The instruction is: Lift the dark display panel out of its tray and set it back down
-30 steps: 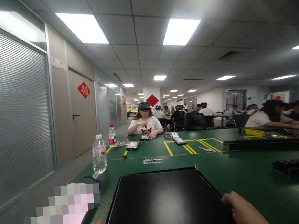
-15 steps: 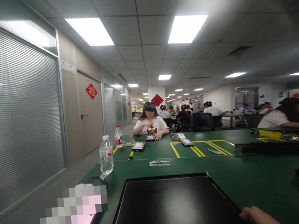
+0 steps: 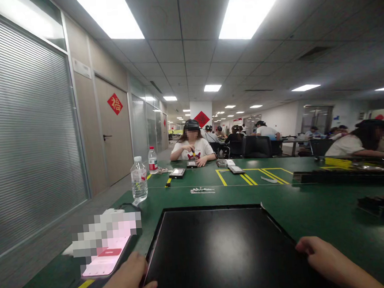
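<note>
On our green, yellow-taped table (image 3: 330,215), or just above it (can't tell), there's this flat black rectangular panel (image 3: 217,257), our left hand (image 3: 131,275) and right hand (image 3: 320,251) gripping its opposite sides. We'd hold both edges level, thumbs off the shiny face.

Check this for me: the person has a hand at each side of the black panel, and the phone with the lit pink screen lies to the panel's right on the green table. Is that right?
Not quite: the head view shows the phone to the left of the black panel, beyond the left hand. The rest stands.
</note>
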Motion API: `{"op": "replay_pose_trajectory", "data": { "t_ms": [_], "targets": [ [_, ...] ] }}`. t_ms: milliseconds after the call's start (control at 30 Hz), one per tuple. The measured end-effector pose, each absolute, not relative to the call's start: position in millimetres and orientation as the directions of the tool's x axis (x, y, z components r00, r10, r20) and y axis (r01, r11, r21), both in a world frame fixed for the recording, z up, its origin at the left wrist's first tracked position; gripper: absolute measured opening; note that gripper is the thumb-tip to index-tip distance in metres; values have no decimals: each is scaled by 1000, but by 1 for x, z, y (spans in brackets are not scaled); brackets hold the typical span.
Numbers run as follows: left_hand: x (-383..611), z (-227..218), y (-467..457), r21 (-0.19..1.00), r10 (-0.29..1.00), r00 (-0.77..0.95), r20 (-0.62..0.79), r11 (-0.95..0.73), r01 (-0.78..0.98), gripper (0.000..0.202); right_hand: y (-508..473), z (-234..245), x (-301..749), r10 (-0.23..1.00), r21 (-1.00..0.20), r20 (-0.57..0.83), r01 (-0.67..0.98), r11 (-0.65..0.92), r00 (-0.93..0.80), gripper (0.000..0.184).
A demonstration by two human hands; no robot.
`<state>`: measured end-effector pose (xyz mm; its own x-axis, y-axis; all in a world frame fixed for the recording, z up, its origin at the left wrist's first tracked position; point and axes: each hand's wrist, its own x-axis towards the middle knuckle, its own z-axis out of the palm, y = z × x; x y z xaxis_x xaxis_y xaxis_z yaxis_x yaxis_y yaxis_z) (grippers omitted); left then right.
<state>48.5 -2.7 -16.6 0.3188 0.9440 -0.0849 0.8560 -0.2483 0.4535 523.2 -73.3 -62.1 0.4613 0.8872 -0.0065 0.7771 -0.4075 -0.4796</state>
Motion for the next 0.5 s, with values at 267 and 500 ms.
{"op": "replay_pose_trajectory", "data": {
  "t_ms": [267,500],
  "targets": [
    [52,-24,-8,427,944,324,-55,-271,863,28,-72,-65,521,878,-470,-21,770,-431,478,26],
    [54,-15,-13,419,934,357,-30,-312,853,36,-69,-67,522,868,-450,-15,772,-450,497,22]
  ]
}}
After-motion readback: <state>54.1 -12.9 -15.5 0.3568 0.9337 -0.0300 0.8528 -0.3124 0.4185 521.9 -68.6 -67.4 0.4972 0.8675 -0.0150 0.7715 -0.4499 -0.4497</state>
